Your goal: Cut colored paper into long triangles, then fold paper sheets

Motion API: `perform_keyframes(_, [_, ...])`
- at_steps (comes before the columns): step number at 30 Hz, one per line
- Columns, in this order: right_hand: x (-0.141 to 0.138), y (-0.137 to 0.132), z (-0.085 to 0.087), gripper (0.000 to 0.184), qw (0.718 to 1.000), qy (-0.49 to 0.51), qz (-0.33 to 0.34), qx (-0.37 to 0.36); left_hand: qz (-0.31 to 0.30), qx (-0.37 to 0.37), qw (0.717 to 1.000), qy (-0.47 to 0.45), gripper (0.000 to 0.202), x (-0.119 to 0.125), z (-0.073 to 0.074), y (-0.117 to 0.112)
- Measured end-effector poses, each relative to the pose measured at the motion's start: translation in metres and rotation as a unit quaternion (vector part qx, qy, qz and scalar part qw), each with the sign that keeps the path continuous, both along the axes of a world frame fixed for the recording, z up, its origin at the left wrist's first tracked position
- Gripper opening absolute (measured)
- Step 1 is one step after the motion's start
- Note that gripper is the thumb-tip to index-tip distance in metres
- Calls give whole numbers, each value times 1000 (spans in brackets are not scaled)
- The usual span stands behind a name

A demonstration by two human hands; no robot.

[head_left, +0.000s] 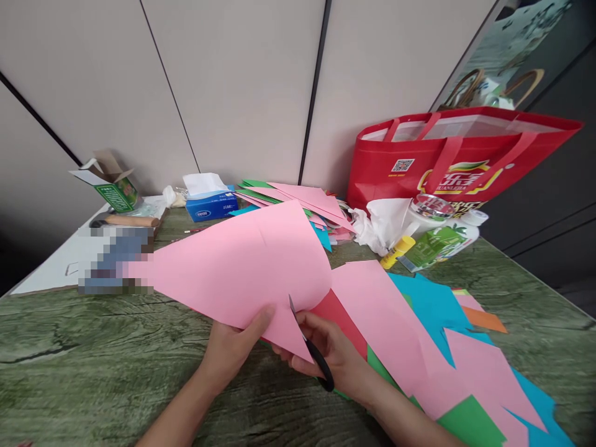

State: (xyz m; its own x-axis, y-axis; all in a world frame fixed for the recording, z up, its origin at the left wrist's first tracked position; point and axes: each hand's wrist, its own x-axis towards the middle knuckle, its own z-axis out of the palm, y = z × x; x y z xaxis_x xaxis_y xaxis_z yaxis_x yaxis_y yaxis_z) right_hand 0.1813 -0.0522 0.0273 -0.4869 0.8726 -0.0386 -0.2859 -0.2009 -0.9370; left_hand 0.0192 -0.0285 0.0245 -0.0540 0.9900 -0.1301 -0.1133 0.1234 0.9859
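Note:
A large pink paper sheet (242,267) is lifted above the green wood-grain table (84,366). My left hand (233,347) pinches its lower edge, thumb on top. My right hand (333,357) grips black-handled scissors (311,347), whose blade pokes up into the sheet's edge near its lower point. A red sheet (338,313) lies just under the hands.
Pink, blue, green and orange sheets (447,347) are spread on the right. A stack of coloured paper (298,202), a blue tissue box (212,202), a red tote bag (456,158), crumpled tissue, a yellow glue stick (397,252) and a bottle (442,242) sit at the back. A white board lies on the left.

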Motion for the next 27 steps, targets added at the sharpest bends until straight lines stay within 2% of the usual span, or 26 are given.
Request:
perform_keyframes(4, [-1, 0, -1, 36, 1000, -5, -1, 3, 0, 14, 1000, 5, 24, 1, 2, 0])
perform_keyframes(9, [-1, 1, -4, 31, 1000, 1, -2, 8, -60, 19, 998, -22, 17, 4, 7, 1])
perform_keyframes(13, [-1, 0, -5, 29, 1000, 6, 3, 6, -68, 24, 997, -34, 16, 6, 11, 0])
perform_keyframes(19, [-2, 0, -3, 33, 1000, -9, -5, -18, -79, 26, 996, -42, 16, 6, 14, 0])
perform_keyframes(27, [-4, 1, -5, 41, 998, -8, -28, -53, -110, 33, 993, -36, 17, 3, 10, 0])
